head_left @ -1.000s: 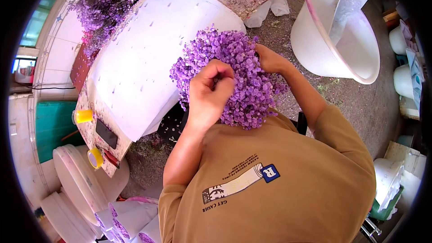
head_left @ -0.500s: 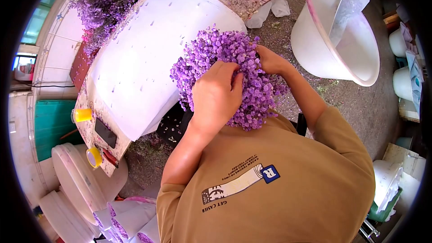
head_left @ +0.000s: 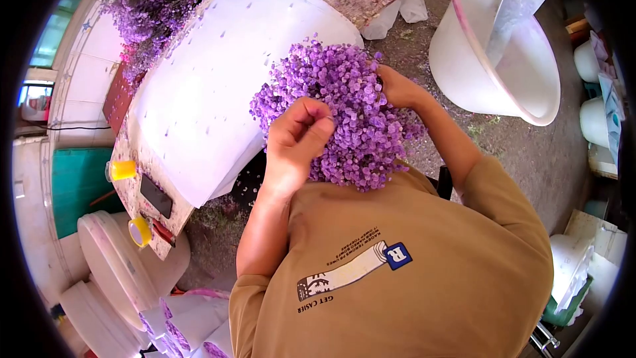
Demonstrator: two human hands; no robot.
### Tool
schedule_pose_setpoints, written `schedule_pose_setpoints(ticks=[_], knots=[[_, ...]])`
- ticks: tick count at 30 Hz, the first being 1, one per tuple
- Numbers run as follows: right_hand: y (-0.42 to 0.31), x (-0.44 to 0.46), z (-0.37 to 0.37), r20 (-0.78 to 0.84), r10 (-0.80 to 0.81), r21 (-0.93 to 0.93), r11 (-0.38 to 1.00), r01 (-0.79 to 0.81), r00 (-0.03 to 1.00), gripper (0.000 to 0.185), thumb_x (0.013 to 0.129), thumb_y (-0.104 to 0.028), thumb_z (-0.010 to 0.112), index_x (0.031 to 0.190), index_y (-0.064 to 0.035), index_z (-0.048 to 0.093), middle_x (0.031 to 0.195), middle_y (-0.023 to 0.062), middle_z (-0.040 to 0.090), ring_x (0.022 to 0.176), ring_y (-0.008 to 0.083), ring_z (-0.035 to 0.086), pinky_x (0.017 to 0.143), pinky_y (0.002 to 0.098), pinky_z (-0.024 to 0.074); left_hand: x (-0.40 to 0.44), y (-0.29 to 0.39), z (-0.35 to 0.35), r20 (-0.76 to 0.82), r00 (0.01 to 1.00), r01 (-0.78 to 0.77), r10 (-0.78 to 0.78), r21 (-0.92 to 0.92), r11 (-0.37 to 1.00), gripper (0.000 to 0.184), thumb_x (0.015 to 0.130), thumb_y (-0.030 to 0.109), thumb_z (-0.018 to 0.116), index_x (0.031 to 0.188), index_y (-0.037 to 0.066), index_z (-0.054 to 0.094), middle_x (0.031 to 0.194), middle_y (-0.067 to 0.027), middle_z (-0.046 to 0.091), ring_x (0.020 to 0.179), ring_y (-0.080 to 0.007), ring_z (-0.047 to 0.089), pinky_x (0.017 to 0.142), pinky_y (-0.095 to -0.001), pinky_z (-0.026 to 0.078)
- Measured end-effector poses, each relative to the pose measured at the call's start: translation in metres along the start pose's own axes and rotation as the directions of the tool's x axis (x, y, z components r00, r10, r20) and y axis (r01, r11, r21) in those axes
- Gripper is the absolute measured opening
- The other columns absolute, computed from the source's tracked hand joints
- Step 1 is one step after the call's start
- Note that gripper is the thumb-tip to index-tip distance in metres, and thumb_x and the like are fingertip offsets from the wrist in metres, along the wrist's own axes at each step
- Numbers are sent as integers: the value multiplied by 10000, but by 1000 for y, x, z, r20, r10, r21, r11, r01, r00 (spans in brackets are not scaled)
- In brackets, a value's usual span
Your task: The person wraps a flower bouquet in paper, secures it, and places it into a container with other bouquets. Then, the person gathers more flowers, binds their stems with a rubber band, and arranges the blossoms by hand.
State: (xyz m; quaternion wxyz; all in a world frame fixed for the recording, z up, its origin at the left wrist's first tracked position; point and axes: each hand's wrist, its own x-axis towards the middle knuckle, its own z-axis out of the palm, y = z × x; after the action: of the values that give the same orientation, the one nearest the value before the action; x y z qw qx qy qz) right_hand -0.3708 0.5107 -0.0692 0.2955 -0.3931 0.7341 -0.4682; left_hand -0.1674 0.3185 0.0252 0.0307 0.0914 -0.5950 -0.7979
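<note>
A big round bunch of small purple flowers (head_left: 351, 113) is held up in front of my chest. My right hand (head_left: 396, 87) grips the bunch at its far right side, its fingertips hidden behind the blossoms. At the near left of the flower heads, my left hand (head_left: 298, 138) is closed in a pinch, thumb against the fingers. A tiny speck shows at its fingertips, too small to name. White paper sheets (head_left: 205, 79), scattered with fallen petals, lie on the table just beyond the bunch.
More purple flowers (head_left: 149, 16) lie at the table's far left. A phone (head_left: 156, 195), a yellow tape roll (head_left: 139, 231) and a yellow-labelled container (head_left: 122, 170) sit near the left edge. A large white tub (head_left: 464, 59) stands right; paper-wrapped bunches (head_left: 192, 318) are lower left.
My left hand has drawn back from the middle of the flower heads, down and to the left, fingers still pinched. My right hand and the bunch stay almost in place.
</note>
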Motion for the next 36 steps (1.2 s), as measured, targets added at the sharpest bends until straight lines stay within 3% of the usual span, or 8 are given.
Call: schedule_pose_setpoints(ticks=[6, 11, 13, 18, 21, 28, 31, 36], knots=[[-5, -1, 2, -12, -1, 37, 999, 1, 1000, 759, 734, -42, 751, 1452, 2, 510, 1359, 182, 653, 1252, 246, 593, 1122, 376, 412, 15, 13, -2, 186, 983, 119, -4, -612, 782, 65, 964, 44, 582, 914, 42, 541, 795, -48, 544, 604, -55, 387, 470, -246, 270], [-4, -1, -1, 17, 60, 58, 996, -61, 998, 765, 719, -25, 748, 1446, 6, 511, 1339, 184, 660, 1241, 245, 599, 1115, 374, 419, 31, 13, 9, -50, 998, -38, 43, 101, 994, 64, 913, 9, 687, 924, 10, 623, 755, -24, 594, 586, -57, 458, 495, -259, 360], [2, -1, -1, 15, -2, -38, 999, 2, 1000, 531, 852, -85, 682, 1361, 26, 581, 1337, 161, 662, 1213, 225, 595, 1091, 379, 435, 38, 10, 16, -105, 930, -217, 351, 613, 760, 110, 926, 83, 709, 1009, 12, 703, 726, -13, 613, 559, -98, 477, 536, -275, 409], [9, 0, 0, 1, 41, 28, 999, -41, 999, 786, 685, -2, 737, 1438, 8, 512, 1316, 184, 667, 1223, 249, 605, 1090, 375, 439, 53, 7, 22, 2, 874, -251, 486, 858, 448, 103, 864, 81, 745, 946, 27, 718, 633, -82, 535, 557, -136, 503, 546, -312, 428], [-14, -3, -6, 10, 85, -14, 996, -85, 996, 781, 682, -10, 734, 1432, 10, 519, 1318, 186, 666, 1220, 248, 606, 1083, 374, 444, 55, 6, 25, 4, 869, -277, 495, 833, 480, 103, 867, 82, 749, 931, 9, 715, 640, -51, 561, 566, -124, 513, 538, -295, 425], [8, 1, -2, -5, 0, -69, 998, 0, 1000, 774, 666, 7, 694, 1422, 9, 531, 1298, 189, 674, 1206, 237, 610, 1058, 377, 464, 44, 26, 7, 71, 996, 57, -50, -108, 993, 175, 999, 168, 623, 1024, 2, 672, 763, 1, 601, 607, -74, 476, 544, -226, 375], [-7, -3, -4, 23, 60, -16, 998, -60, 998, 772, 661, 18, 681, 1419, 9, 534, 1285, 178, 680, 1179, 223, 617, 1040, 373, 475, 44, 20, 34, 21, 960, -248, 279, 522, 816, 121, 926, 103, 720, 996, 8, 692, 757, -27, 619, 609, -132, 543, 545, -287, 442], [-19, -6, -5, 6, 90, -78, 993, -89, 996, 799, 658, 20, 685, 1440, -8, 524, 1295, 159, 676, 1149, 209, 624, 1022, 365, 486, 51, 10, 37, 83, 856, -342, 511, 831, 438, 143, 847, 108, 758, 943, 18, 701, 884, -167, 695, 730, -375, 679, 641, -430, 545]])
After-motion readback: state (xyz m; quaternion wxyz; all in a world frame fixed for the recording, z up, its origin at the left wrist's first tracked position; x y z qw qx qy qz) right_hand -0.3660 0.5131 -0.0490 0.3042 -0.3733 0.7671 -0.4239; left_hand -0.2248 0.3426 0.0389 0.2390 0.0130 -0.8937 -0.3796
